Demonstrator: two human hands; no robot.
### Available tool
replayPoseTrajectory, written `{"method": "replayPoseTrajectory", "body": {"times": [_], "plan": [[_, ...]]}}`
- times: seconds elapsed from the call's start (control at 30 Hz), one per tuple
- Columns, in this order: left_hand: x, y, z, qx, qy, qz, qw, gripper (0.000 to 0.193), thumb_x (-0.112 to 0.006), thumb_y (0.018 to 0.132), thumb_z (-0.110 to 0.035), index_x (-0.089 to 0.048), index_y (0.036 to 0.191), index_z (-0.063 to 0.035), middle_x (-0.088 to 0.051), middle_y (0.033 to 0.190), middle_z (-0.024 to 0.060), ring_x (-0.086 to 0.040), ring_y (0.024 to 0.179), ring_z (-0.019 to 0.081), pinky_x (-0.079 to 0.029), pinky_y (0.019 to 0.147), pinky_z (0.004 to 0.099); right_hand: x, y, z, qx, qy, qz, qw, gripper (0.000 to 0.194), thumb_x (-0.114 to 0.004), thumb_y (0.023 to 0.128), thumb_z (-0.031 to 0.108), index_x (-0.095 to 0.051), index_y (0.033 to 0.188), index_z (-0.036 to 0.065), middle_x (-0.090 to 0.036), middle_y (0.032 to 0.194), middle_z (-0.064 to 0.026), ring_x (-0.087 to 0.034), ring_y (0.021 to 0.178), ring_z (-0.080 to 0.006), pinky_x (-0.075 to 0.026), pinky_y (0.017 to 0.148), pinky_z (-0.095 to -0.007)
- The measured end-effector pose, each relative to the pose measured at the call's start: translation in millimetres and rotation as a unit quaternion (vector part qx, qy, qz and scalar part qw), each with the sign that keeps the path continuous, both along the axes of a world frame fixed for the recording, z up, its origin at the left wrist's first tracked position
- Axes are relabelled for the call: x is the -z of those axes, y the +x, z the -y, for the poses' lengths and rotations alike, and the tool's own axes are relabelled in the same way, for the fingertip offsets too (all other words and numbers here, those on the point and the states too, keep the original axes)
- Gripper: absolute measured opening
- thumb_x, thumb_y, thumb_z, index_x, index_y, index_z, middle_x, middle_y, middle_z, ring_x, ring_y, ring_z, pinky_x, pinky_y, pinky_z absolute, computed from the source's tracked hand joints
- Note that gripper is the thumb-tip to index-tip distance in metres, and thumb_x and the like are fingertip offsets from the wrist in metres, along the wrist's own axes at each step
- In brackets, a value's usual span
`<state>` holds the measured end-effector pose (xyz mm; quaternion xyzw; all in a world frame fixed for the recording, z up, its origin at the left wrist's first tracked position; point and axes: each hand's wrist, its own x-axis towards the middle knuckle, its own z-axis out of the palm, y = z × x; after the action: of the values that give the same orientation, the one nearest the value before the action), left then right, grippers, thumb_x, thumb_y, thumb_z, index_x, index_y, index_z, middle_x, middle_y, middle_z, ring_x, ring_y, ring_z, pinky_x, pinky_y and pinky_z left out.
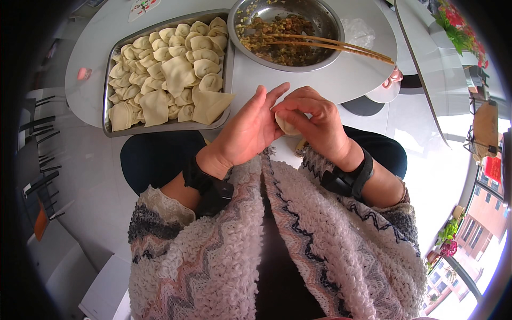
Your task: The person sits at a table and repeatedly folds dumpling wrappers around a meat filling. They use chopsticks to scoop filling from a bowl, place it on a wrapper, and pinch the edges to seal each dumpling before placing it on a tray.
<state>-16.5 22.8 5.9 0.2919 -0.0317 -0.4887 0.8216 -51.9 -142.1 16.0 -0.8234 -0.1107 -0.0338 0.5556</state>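
My right hand pinches a folded dough wonton between thumb and fingers, and part of it is hidden behind them. My left hand is turned palm inward right beside it, thumb raised and fingers extended; whether its fingertips touch the dough is partly hidden. To the left of my hands, a metal tray holds rows of folded wontons. Loose square wrappers lie on top of them near the front. Beyond my hands stands a steel bowl with chopped filling. Wooden chopsticks rest across its right rim.
These stand on a pale round table. A crumpled clear plastic bag lies right of the bowl, and a small pink object sits at the far left. A printed card is at the back. Dark chairs stand along the left.
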Motion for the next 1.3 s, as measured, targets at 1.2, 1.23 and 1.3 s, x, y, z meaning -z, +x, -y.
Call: {"method": "replayPoseTrajectory", "body": {"times": [1.2,1.23,1.3], "plan": [[-3,8,0,-0.078,0.014,0.016,0.997,0.069,-0.018,0.096,-0.05,-0.032,0.133,0.0064,-0.045,0.13,0.0138,-0.043,0.121,0.0202,-0.031,0.105,0.0328,4,7,6,0.105,0.069,-0.081,0.989,0.014,-0.057,0.086,0.006,-0.063,0.096,-0.001,-0.062,0.082,-0.0081,-0.057,0.07,-0.0128,-0.047,0.063,-0.0245],[-3,8,0,-0.076,0.014,0.02,0.997,0.07,-0.017,0.096,-0.05,-0.032,0.133,0.0065,-0.045,0.13,0.0138,-0.042,0.122,0.0201,-0.031,0.105,0.0329,4,7,6,0.102,0.072,-0.085,0.989,0.015,-0.056,0.088,0.006,-0.062,0.099,-0.002,-0.062,0.084,-0.0062,-0.057,0.073,-0.0107,-0.047,0.065,-0.0232],[-2,9,1,-0.072,0.015,0.02,0.997,0.07,-0.017,0.095,-0.051,-0.032,0.133,0.0067,-0.045,0.13,0.0138,-0.042,0.122,0.02,-0.03,0.105,0.033,6,9,6,0.097,0.066,-0.07,0.991,0.015,-0.057,0.087,0.007,-0.063,0.099,-0.001,-0.062,0.084,-0.0058,-0.057,0.074,-0.0098,-0.047,0.065,-0.0226]]}}
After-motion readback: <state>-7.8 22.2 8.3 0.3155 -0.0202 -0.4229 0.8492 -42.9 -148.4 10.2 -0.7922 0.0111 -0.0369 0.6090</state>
